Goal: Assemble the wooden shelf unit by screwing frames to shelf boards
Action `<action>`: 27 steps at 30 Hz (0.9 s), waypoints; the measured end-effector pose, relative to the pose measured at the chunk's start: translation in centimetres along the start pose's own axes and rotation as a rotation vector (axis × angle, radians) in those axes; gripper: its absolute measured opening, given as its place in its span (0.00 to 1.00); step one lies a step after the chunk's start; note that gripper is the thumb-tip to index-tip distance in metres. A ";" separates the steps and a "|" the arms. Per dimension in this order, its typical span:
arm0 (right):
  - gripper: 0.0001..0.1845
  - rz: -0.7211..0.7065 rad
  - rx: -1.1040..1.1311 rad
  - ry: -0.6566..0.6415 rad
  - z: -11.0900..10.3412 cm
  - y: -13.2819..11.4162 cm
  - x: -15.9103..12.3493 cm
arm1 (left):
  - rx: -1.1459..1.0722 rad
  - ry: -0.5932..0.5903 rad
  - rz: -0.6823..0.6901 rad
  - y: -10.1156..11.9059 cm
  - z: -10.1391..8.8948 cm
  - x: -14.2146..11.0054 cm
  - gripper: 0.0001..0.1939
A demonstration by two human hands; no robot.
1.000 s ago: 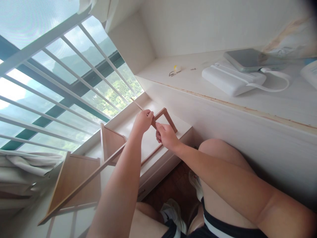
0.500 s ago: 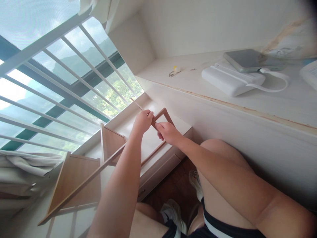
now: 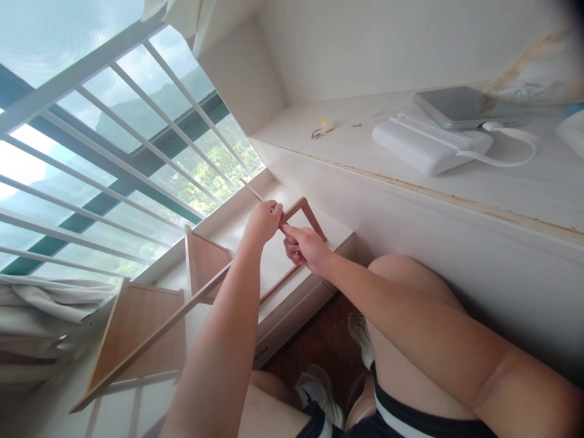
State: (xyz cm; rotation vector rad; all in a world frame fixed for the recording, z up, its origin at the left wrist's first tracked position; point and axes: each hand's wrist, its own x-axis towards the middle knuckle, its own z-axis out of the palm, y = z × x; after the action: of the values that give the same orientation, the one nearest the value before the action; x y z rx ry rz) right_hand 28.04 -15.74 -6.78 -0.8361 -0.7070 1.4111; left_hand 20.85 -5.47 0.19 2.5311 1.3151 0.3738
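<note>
In the head view, marks on the white object (image 3: 572,131) at the right edge are too faint to read. Next to it on the white tabletop (image 3: 387,194) lies a crinkled clear bag (image 3: 538,79), blurred, its contents impossible to make out. A dark-faced phone (image 3: 460,106) rests against a smooth white block (image 3: 424,146), with a white strap (image 3: 499,162) looping from the block's end. Further along sit a few small metal pieces (image 3: 321,134) beside a yellow-and-white bit, and a single short screw-like piece (image 3: 356,125).

The wooden rack (image 3: 150,339) is on the white ledge (image 3: 276,258) below the barred window (image 3: 137,143). It is reddish-brown along its slim rails, with two paler, smooth-grained panels set between them at the left, and an open, angled frame end (image 3: 314,220) at the right. A drawer front (image 3: 292,319) shows under the ledge.

The left hand (image 3: 264,222) is wrapped round the rack near that frame end. The right hand (image 3: 305,248) is just beside it, fingers curled and thumb at the joint; whether it pinches wood or something small cannot be told.
</note>
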 end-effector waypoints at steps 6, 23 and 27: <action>0.25 -0.252 -0.634 0.254 -0.4 0.0 -0.2 | -0.005 -0.004 -0.018 0.0 -0.1 0.0 0.14; 0.30 -0.234 -1.198 0.239 -1.1 -1.6 -0.1 | 0.023 0.000 0.003 -0.4 0.2 0.2 0.14; 0.30 -0.223 -1.207 0.209 -1.1 -1.7 0.0 | 0.016 0.005 0.011 -0.5 0.2 0.2 0.15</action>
State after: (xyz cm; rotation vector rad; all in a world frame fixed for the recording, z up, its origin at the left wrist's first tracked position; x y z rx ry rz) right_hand 29.86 -15.81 -5.92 -1.7189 -1.4558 0.5685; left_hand 20.64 -4.99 -0.14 2.5527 1.3121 0.3737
